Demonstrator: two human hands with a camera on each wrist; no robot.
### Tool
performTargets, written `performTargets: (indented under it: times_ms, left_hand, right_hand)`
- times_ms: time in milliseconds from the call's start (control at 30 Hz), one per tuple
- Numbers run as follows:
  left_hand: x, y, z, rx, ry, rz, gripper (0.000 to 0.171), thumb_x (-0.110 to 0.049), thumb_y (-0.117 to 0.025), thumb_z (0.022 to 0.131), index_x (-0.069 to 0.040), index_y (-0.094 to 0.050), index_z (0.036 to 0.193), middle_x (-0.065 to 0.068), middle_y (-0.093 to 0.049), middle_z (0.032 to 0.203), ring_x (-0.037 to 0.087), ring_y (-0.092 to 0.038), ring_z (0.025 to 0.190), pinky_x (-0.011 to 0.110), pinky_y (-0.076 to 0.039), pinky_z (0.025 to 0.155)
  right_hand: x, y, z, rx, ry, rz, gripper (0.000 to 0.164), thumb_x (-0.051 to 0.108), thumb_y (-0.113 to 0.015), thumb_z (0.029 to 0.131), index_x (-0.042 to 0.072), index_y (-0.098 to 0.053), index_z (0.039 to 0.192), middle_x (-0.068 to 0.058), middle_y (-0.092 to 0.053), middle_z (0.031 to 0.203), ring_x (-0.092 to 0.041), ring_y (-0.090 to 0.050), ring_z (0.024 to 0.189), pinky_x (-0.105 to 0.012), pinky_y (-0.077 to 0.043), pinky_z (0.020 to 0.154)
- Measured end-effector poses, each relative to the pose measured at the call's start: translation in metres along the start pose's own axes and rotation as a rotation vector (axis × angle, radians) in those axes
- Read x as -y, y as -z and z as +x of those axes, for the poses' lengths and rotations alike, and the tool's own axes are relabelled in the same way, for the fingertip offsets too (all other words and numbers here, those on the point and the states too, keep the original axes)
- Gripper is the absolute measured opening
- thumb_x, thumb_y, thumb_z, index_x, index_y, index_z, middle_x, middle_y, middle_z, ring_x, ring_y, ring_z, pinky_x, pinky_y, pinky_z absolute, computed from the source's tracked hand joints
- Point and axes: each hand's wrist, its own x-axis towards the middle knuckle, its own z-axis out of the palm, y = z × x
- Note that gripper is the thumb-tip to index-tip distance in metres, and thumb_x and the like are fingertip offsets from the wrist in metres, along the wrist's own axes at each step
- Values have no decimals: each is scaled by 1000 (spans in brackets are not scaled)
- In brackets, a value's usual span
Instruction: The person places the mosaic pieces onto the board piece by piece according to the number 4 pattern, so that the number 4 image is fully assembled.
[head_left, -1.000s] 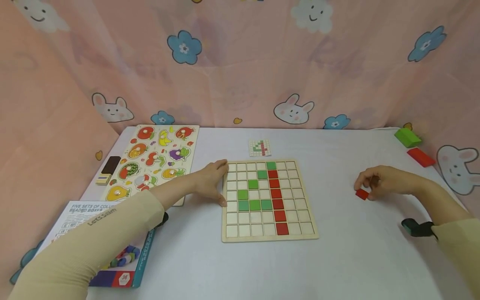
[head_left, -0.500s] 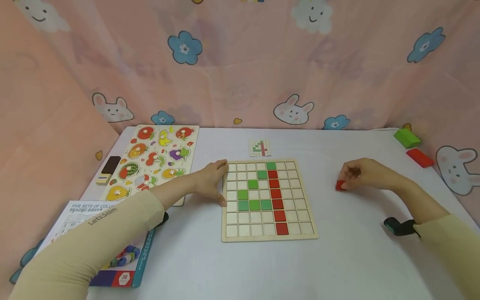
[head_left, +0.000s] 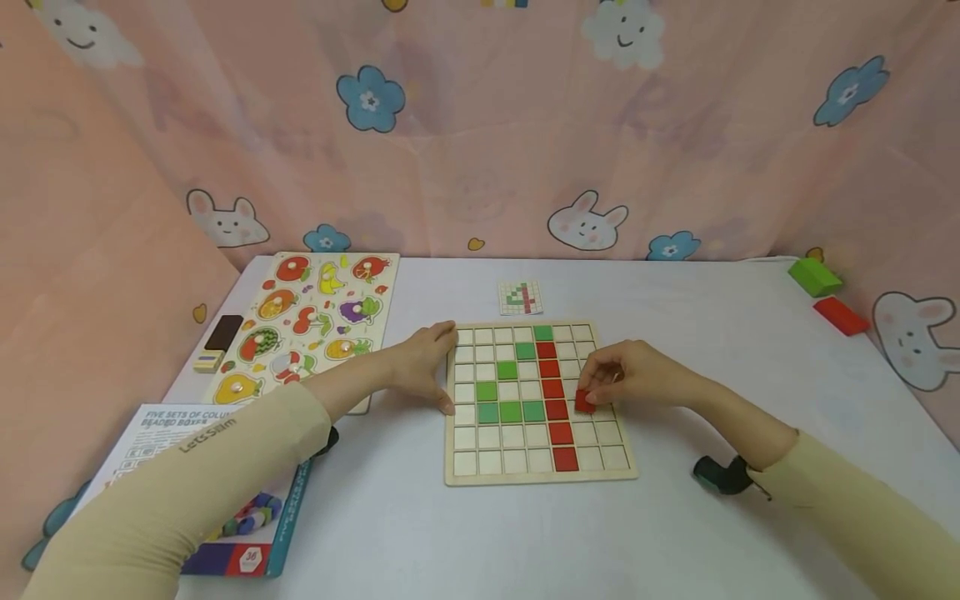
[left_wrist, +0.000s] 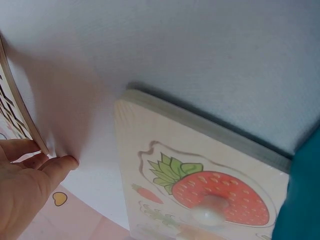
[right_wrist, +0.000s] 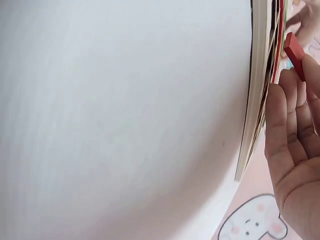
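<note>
A square wooden grid board [head_left: 525,479] lies flat on the white tabletop, with green and red tiles in some of its cells. My left hand [head_left: 420,367] rests along the board's left edge, thumb and fingers spread apart. In the left wrist view, fingertips [left_wrist: 65,162] touch the board's corner. Over the board's right half, my right hand [head_left: 637,373] pinches a small red square tile [head_left: 585,402], just right of the red column. The right wrist view shows that red tile [right_wrist: 295,52] tilted between thumb and fingers.
Behind the board lies a small pattern card [head_left: 520,297]. A fruit knob puzzle [head_left: 378,325], a printed box [head_left: 281,525] and an eraser [head_left: 217,337] are at the left. Green [head_left: 813,277] and red blocks [head_left: 840,316] lie at the far right.
My right hand has moved left with the red tile, from the open tabletop to over the board. My left hand has stayed at the board's left edge.
</note>
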Motion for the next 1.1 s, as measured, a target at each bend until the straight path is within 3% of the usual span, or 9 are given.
performTargets:
  times_ms: [300,667,867,1000,1100]
  left_hand:
    - [-2,1,0,-1,-3,-2,118,-45,-86,72,8,-20,154,29,-9,164,47,-19,151,51,-21,126]
    - [-4,2,0,1,-1,-11,118,-45,-86,72,7,-19,154,28,-8,164,47,-18,151,52,-21,126]
    - [-3,1,1,13,0,-15,120,-47,-85,73,6,-16,155,28,-6,165,47,-15,152,52,-18,127]
    - [-1,-1,-2,-6,-2,28,117,-52,-83,72,3,-21,155,25,-10,165,44,-11,154,58,-11,127]
    - [-1,-2,-5,-101,-14,84,109,-52,-81,75,-3,-26,155,19,-15,166,41,-10,155,65,-4,125]
  right_hand:
    - [6,-10,6,22,4,-56,5,14,-77,83,15,-74,86,3,-71,77,-9,-60,68,-20,-53,63]
    - [8,-12,3,-25,37,-141,10,11,-78,82,18,-75,90,5,-70,86,-8,-58,73,-19,-52,64]
    - [10,-3,3,-174,12,-239,16,16,-72,89,15,-73,105,3,-68,92,-14,-58,84,-22,-51,69]
    - [8,12,3,-326,-2,-466,24,20,-66,94,8,-70,115,-13,-68,114,-31,-62,106,-44,-57,90]
    - [1,24,2,-432,-27,-665,32,25,-63,97,7,-67,123,-22,-60,132,-42,-53,125,-61,-48,102]
